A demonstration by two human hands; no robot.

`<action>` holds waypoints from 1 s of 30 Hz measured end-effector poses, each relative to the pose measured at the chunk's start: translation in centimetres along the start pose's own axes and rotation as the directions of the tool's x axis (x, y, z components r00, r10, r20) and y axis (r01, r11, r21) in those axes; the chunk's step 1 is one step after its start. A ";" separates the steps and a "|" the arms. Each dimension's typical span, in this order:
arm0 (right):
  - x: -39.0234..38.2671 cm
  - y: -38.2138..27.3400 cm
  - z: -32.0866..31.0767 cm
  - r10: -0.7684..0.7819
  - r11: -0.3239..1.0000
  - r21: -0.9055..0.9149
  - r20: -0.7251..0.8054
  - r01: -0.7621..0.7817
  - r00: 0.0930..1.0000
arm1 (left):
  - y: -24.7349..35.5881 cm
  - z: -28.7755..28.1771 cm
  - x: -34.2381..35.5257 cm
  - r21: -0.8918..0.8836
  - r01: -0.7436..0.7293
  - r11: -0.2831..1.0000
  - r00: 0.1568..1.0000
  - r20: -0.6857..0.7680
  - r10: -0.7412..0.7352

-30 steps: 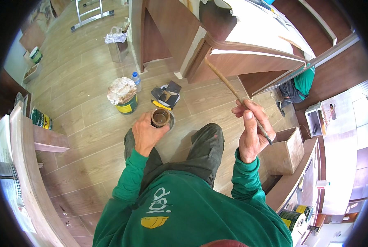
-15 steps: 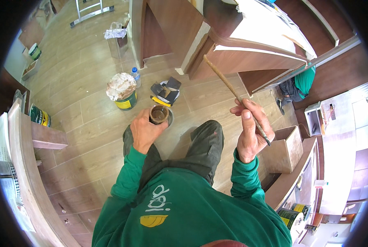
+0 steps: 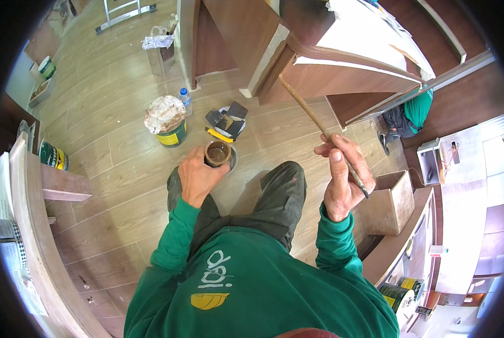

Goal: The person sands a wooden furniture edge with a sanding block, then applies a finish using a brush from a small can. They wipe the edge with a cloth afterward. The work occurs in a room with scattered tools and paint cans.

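Observation:
In front of my left knee, my left hand (image 3: 200, 176) is wrapped round a small cup (image 3: 217, 153) with brown liquid in it. A grey rim of something shows just behind the cup, mostly hidden. Off to the right, my right hand (image 3: 347, 181) is raised, palm turned up. Its thumb and fingers pinch a thin paintbrush (image 3: 310, 112) with a long wooden handle. The handle slants up and to the left, toward the wooden counter (image 3: 353, 79); the dark tip points down past my fingers. Brush and cup are well apart.
On the floor ahead stand a bucket (image 3: 172, 137) with a whitish, smeared cover and a water bottle (image 3: 185, 101). Dark sanding pads (image 3: 227, 117) lie beside a yellow cutter (image 3: 219, 134). A wooden box (image 3: 388, 204) is at my right. A co-worker (image 3: 411, 115) in green crouches beyond the counter.

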State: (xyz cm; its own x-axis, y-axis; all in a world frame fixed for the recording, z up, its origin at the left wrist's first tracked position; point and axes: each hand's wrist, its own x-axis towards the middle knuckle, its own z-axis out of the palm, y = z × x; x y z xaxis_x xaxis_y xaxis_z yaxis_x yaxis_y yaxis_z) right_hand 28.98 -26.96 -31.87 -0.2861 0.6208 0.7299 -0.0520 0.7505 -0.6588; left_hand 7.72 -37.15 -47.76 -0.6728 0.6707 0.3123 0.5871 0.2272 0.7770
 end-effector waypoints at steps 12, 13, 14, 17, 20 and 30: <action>-1.1 1.3 0.1 0.042 0.996 -0.075 0.033 -0.040 0.999 | 0.1 0.2 0.0 0.008 -0.014 1.000 1.000 -0.010 0.015; -1.0 1.0 0.1 0.025 0.997 -0.068 0.024 -0.023 0.999 | 0.0 0.2 0.0 0.000 -0.012 1.000 1.000 -0.013 0.012; -0.8 0.7 0.2 0.008 0.998 -0.060 0.015 -0.007 1.000 | 0.0 0.2 0.0 -0.008 -0.009 1.000 1.000 -0.016 0.009; -0.3 0.4 0.5 0.010 0.998 -0.054 -0.010 -0.011 1.000 | 0.2 0.4 0.2 -0.003 -0.007 1.000 1.000 -0.016 0.007; -0.4 1.1 0.7 0.001 0.998 -0.064 0.015 0.000 1.000 | 0.0 0.3 0.2 0.017 -0.005 1.000 1.000 0.007 0.004; -1.5 1.4 0.0 0.030 0.994 -0.105 0.072 -0.022 0.997 | -0.2 0.6 0.2 0.009 0.018 1.000 1.000 0.002 -0.018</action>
State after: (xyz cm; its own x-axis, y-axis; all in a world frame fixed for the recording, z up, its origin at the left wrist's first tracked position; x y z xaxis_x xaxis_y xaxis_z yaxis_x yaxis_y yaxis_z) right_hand 29.35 -26.85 -33.93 -0.3555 0.6251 0.6949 0.0554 0.7563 -0.6519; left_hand 7.73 -36.65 -48.14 -0.6825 0.6679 0.2967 0.5789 0.2462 0.7774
